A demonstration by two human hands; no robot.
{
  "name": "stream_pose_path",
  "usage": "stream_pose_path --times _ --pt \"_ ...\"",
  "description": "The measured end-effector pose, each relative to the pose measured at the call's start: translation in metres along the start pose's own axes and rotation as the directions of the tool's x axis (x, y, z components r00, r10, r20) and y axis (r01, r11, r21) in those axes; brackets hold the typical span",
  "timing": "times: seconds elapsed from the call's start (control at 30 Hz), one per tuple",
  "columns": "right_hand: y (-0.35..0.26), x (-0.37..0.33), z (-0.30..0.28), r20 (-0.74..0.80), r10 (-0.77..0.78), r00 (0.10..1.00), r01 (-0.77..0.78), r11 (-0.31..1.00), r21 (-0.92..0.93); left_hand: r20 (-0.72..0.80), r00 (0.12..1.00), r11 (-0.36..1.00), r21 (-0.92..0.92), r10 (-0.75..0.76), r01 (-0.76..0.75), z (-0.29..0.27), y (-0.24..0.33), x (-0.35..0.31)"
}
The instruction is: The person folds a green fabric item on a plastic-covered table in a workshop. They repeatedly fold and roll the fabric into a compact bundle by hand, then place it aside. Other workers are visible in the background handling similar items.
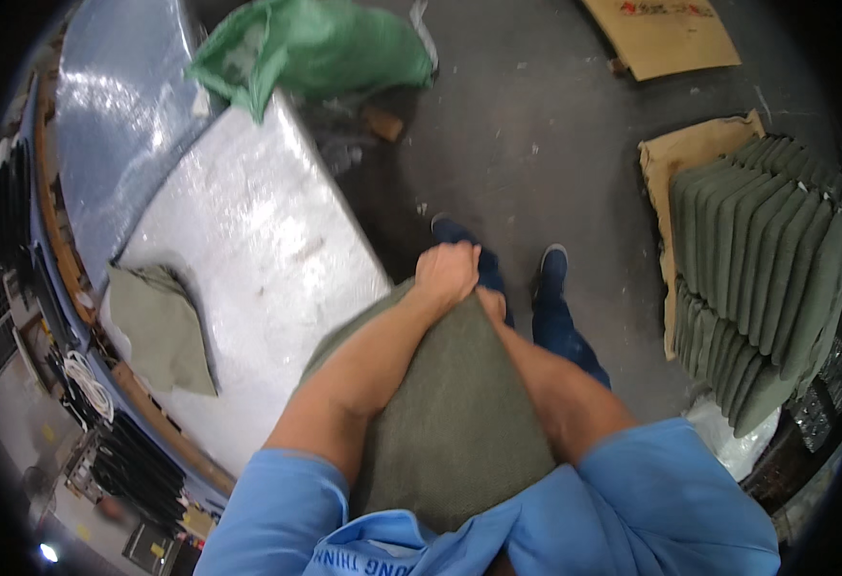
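Note:
An olive-green cushion is held against my body, its wide end at my shirt and its narrow end pointing away from me. My left hand is closed over the far end, with the fingers curled round the fabric. Right beside it, my right hand grips the same end; the cushion's edge and my forearm hide part of its fingers. On the plastic-wrapped table to my left lies a flat, empty-looking olive cloth cover.
At the right, several olive cushions stand packed in rows against brown cardboard. A green sack slumps by the table's far corner. Another cardboard sheet lies on the grey floor. White coiled cord hangs at the left.

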State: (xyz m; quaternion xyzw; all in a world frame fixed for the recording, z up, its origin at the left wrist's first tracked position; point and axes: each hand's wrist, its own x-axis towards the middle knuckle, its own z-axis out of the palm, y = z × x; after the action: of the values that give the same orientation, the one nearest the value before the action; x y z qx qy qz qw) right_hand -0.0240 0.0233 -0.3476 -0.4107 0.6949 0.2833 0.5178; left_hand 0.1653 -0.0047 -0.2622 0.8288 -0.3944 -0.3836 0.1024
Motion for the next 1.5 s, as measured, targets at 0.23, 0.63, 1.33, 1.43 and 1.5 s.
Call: stream_pose_path --times 0.23,0.63,1.33,1.43,1.5 --pt "-0.037 0.051 0.010 0.072 -0.262 0.962 0.267 0.961 -0.078 0.129 0.971 0.973 0.140 -0.202 0.183 -0.008 0.003 0.005" --pt "-0.031 0.045 -0.001 0.038 -0.292 0.956 0.279 0.940 0.198 0.003 0.991 0.991 -0.021 -0.131 0.131 -0.020 0.008 0.007" --pt "-0.056 0.033 -0.002 0.045 -0.670 0.741 0.644 0.692 -0.326 -0.241 0.971 1.000 0.013 0.006 -0.003 -0.010 -0.018 0.001" --pt "-0.059 0.025 0.004 0.133 -0.744 0.655 0.744 0.605 -0.284 -0.226 0.974 0.999 0.041 -0.014 0.024 -0.009 -0.017 0.007" --pt "-0.061 0.043 0.007 0.088 -0.728 0.680 0.701 0.611 -0.366 -0.242 0.970 0.999 0.034 -0.018 0.027 -0.013 -0.017 0.009"
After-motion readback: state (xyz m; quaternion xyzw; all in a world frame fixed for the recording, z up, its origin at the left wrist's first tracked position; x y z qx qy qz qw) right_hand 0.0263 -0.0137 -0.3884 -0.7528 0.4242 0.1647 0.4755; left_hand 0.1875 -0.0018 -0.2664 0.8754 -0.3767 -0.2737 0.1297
